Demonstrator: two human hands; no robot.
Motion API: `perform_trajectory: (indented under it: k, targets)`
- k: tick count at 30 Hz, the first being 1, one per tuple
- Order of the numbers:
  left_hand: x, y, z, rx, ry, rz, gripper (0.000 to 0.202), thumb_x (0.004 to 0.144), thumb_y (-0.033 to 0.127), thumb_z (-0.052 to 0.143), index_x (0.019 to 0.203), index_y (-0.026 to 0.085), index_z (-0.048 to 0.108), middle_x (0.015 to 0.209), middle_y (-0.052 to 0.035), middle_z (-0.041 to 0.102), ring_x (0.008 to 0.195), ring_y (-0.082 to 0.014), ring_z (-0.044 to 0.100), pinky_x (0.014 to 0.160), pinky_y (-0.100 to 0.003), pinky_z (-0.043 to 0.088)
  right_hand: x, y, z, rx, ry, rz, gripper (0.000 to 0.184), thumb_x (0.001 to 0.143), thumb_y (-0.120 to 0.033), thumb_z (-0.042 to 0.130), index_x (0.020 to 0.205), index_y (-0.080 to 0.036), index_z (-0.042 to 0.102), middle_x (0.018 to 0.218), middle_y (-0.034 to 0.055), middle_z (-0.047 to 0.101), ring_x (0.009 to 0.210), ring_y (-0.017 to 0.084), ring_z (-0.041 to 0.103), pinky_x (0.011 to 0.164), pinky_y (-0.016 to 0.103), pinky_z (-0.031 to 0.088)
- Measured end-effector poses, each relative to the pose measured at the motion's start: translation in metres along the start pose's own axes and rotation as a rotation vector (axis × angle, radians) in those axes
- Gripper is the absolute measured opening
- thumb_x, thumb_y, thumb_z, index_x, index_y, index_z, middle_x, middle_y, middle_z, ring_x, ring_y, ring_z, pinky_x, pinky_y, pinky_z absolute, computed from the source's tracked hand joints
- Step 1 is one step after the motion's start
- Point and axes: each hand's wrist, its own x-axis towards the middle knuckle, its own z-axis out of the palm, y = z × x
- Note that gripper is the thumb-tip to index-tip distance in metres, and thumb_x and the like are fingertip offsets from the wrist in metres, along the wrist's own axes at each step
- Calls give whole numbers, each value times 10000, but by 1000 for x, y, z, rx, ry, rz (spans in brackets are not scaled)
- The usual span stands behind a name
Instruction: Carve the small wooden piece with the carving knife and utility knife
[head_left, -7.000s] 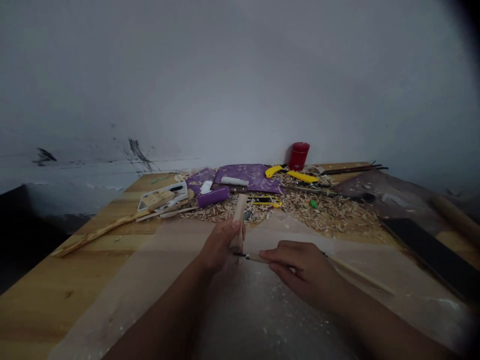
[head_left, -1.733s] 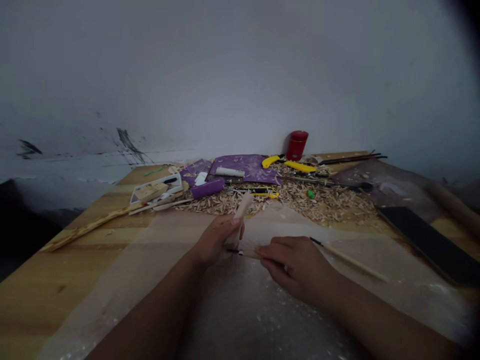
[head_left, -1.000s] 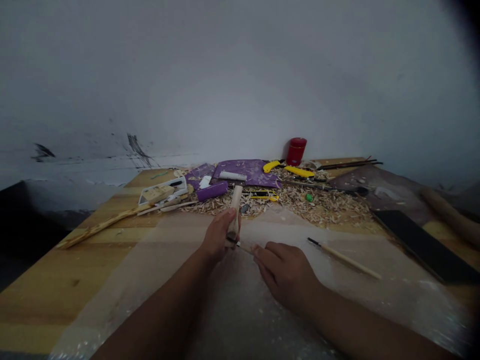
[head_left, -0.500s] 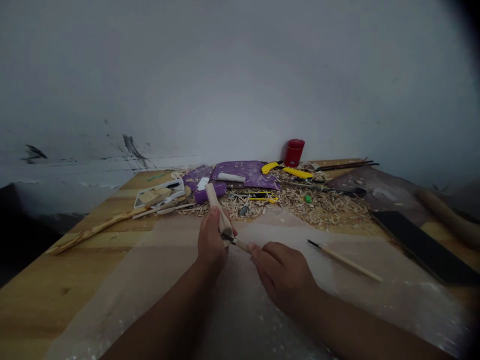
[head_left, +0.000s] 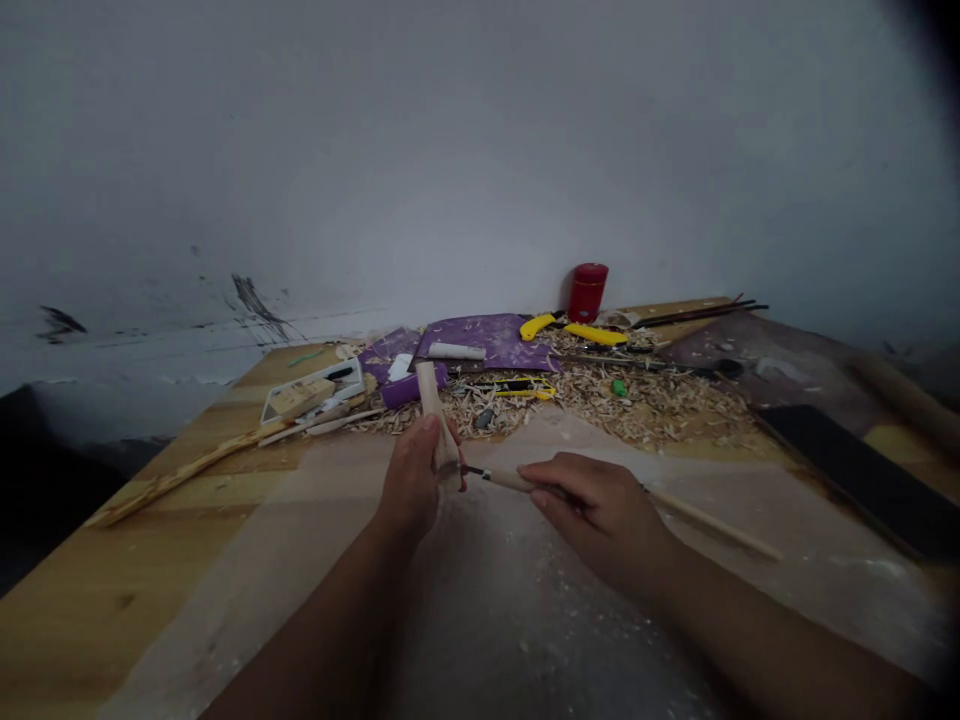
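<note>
My left hand (head_left: 411,478) is wrapped round a pale piece of wood (head_left: 430,392), which stands up tilted with its narrow end away from me. In my right hand (head_left: 600,510) is a wood carving knife (head_left: 507,480) with a light wooden handle and a short dark blade. The blade tip points left and lies at the lower right side of the wood; whether it touches cannot be made out. Behind my right hand, a second slim tool (head_left: 712,522) with a wooden handle rests on the translucent sheet (head_left: 480,620), its dark tip mostly hidden.
Wood shavings (head_left: 660,405) cover the table's back half. Among them lie a yellow utility knife (head_left: 525,387), a yellow-handled tool (head_left: 596,334) and a purple roll (head_left: 401,390). A red canister (head_left: 588,292) stands by the wall. A white tray (head_left: 360,378) is left, a dark slab (head_left: 862,480) right.
My right hand has drawn the carving knife a little to the right, and its handle has levelled. The wood in my left hand has turned more upright. The view has shifted slightly.
</note>
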Motion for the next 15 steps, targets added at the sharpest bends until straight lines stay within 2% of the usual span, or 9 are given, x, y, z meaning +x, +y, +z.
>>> perform_trajectory:
  k: [2, 5, 9, 12, 15]
  targets:
    - [0, -2, 0, 33, -24, 13, 353, 765, 500, 451, 684, 163, 519, 442, 24, 516, 338, -101, 454, 347, -213, 388, -1, -2, 2, -66, -45, -82, 240, 842, -208, 449, 1031, -208, 598, 740, 21, 607, 656, 128, 555, 601, 230, 413]
    - [-2, -2, -1, 97, -32, 18, 363, 750, 516, 458, 678, 166, 525, 432, 23, 513, 329, -103, 456, 349, -214, 378, -5, -7, 5, -221, -94, -123, 287, 848, -202, 433, 1101, -231, 566, 747, 17, 578, 628, 129, 519, 576, 237, 379]
    - [-4, 1, -1, 223, -33, 40, 351, 741, 511, 478, 668, 171, 526, 440, 24, 514, 336, -103, 472, 346, -203, 365, -7, -12, 4, -427, -91, -175, 308, 847, -202, 427, 1120, -255, 559, 703, 12, 554, 588, 141, 474, 541, 253, 337]
    - [-4, 2, -1, 250, -47, 47, 349, 760, 499, 464, 655, 172, 523, 443, 24, 504, 337, -99, 467, 336, -196, 360, -7, -14, 4, -463, -76, -202, 308, 853, -177, 403, 1104, -247, 570, 686, 18, 543, 582, 147, 458, 527, 259, 325]
    - [-2, -1, -3, 197, -94, -38, 366, 774, 508, 436, 663, 172, 529, 436, 27, 491, 315, -92, 436, 307, -193, 344, -7, -14, 6, -409, -53, -206, 299, 852, -171, 410, 1097, -234, 568, 693, 23, 537, 602, 151, 459, 533, 260, 331]
